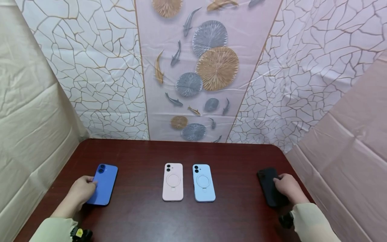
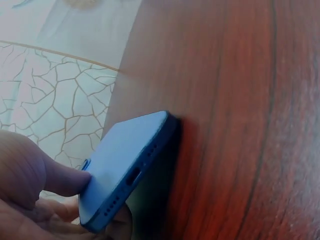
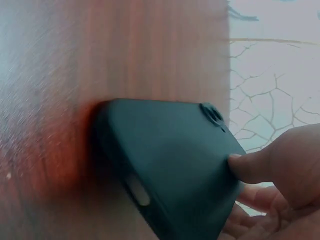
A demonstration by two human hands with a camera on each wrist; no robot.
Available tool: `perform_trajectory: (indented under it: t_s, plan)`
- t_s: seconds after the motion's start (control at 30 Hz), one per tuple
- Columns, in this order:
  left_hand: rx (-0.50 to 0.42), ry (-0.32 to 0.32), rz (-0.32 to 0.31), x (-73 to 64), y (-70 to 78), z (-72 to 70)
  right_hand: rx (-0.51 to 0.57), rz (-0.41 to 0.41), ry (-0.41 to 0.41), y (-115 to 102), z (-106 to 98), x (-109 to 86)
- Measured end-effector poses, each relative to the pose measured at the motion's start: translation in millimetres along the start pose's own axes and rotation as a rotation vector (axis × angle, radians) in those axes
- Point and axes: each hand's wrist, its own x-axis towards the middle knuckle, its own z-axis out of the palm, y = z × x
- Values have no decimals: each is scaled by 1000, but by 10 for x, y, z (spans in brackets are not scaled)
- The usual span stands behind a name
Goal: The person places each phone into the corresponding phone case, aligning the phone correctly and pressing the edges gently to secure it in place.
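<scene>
My left hand (image 1: 82,191) grips a blue smartphone (image 1: 105,183) by its left long side. In the left wrist view, the thumb lies on the back of the phone (image 2: 125,155) and the other fingers reach underneath. Its bottom edge, with port and speaker holes, faces that camera. On the right, my right hand (image 1: 289,188) pinches a black phone case (image 1: 269,188) along its right side. The right wrist view shows the thumb on the back of the case (image 3: 170,145), an oval cutout in its bottom edge and the camera opening at the far end. Both pieces tilt over the table.
Between the hands, a pale pink phone case (image 1: 173,193) and a light blue phone case (image 1: 204,194) lie side by side, each with a ring on its back. The dark red-brown table (image 1: 145,222) ends at a patterned cloth (image 1: 193,101); plain cloth hangs at both sides.
</scene>
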Motion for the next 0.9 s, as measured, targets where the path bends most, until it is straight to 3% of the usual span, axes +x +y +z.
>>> perform_trajectory:
  t_s: [0.17, 0.4, 0.9]
  plan:
    - [-86, -48, -14, -10, -4, 14, 117, -6, 8, -69, -4, -32]
    - [-217, -112, -44, -17, 18, 98, 105, -92, 55, -354, 45, -47]
    - [-437, -185, 11, -185, 360, 440, 213, -221, 63, -1137, 400, -150]
